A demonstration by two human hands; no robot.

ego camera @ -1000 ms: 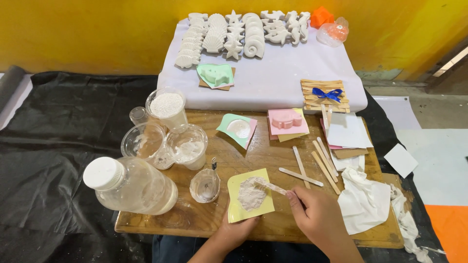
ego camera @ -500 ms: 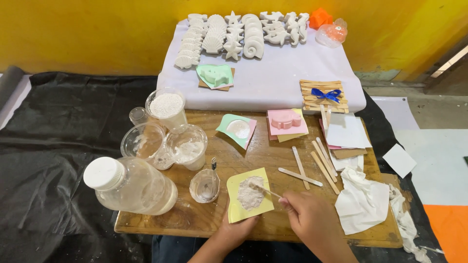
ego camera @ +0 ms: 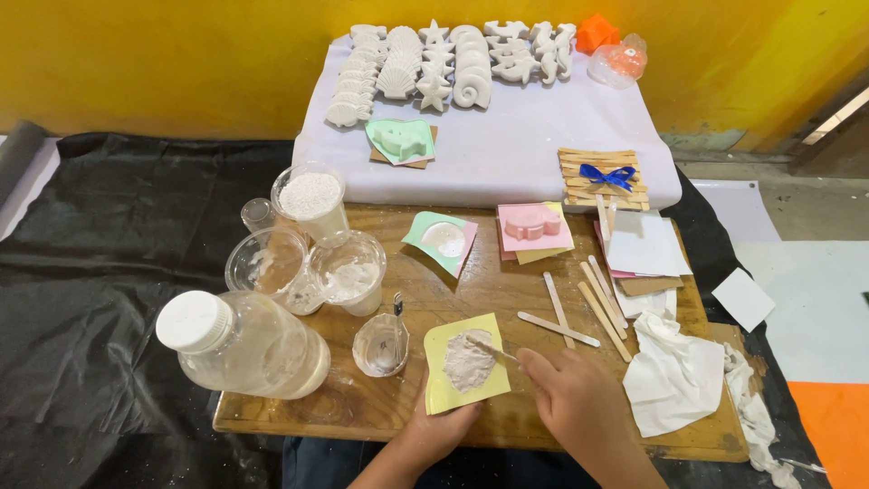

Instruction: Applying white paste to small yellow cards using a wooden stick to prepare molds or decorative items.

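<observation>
I see a low brown wooden tabletop (ego camera: 507, 299) resting on black plastic sheeting (ego camera: 100, 272). On its left side lie a clear plastic bottle with a white cap (ego camera: 244, 346), on its side, and a cluster of clear plastic cups (ego camera: 308, 244) holding white powder. Near the front edge sits a yellow square mould (ego camera: 466, 362) filled with grey-white paste, just beside a small clear cup (ego camera: 380, 344). A green mould (ego camera: 441, 240) and a pink mould (ego camera: 534, 226) sit further back. Flat wooden sticks (ego camera: 579, 308) lie to the right, near a crumpled white cloth (ego camera: 674, 376) and stacked paper sheets (ego camera: 644, 249).
</observation>
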